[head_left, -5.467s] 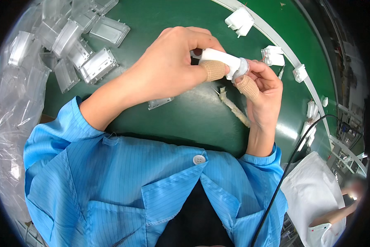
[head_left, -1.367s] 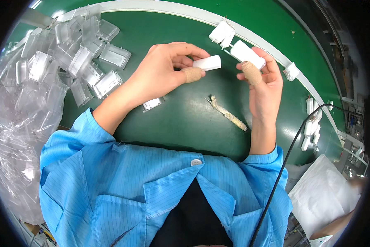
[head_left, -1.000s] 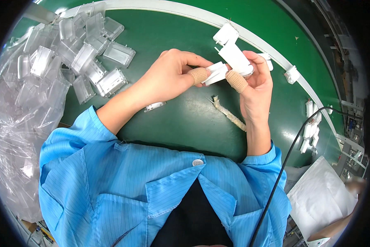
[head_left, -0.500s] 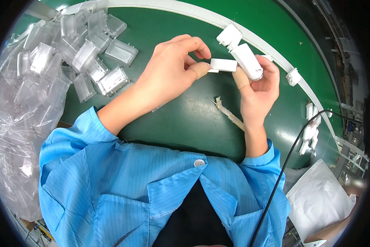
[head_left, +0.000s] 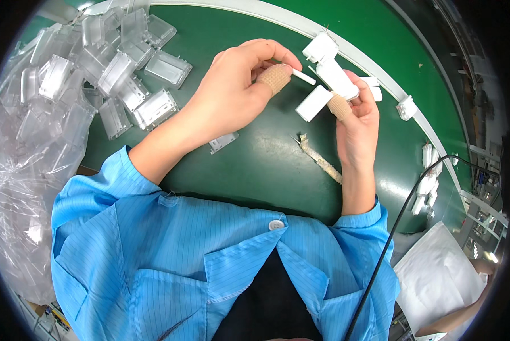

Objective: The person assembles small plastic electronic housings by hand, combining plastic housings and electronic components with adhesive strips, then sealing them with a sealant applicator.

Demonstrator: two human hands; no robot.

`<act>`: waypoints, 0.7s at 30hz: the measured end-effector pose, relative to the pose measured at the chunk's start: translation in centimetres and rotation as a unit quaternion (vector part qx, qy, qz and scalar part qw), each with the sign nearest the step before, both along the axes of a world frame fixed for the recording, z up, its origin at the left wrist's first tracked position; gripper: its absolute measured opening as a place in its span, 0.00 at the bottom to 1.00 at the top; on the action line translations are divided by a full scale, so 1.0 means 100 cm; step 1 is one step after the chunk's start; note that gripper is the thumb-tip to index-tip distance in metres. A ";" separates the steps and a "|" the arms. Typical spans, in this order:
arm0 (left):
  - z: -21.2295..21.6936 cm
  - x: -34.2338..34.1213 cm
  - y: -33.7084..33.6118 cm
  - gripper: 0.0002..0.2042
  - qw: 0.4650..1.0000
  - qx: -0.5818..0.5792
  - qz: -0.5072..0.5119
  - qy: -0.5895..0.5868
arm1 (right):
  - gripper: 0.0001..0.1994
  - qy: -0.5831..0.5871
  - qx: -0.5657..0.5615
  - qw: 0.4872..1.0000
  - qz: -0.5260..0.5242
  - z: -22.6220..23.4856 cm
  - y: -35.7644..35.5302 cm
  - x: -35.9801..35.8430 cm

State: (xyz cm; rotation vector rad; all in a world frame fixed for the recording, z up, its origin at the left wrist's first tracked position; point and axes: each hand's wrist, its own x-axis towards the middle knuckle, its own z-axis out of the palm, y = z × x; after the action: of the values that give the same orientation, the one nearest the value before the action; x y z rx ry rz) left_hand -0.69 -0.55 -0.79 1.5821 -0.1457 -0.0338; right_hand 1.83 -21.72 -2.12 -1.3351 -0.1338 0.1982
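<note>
I see L hand [head_left: 237,77] now off white block [head_left: 313,103], pinching just slim strip [head_left: 304,77]; R hand [head_left: 358,120], part-curled, grips block + white housing [head_left: 335,78] twd table's [head_left: 260,170] far R edge. Pcs now split.

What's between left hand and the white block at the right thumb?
Head view: a narrow white strip, pinched by the left hand, its free end near the white block.
</note>
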 end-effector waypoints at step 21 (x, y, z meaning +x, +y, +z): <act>0.001 0.008 0.010 0.09 0.988 -0.102 -0.039 0.114 | 0.19 0.137 0.111 0.980 0.089 0.006 -0.010 0.002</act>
State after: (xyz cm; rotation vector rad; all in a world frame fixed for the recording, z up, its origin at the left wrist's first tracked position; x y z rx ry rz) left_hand 0.11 0.41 -0.65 1.3574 -0.0297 -0.2523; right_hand 2.02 -22.70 -1.54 -1.0617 -0.0407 0.5023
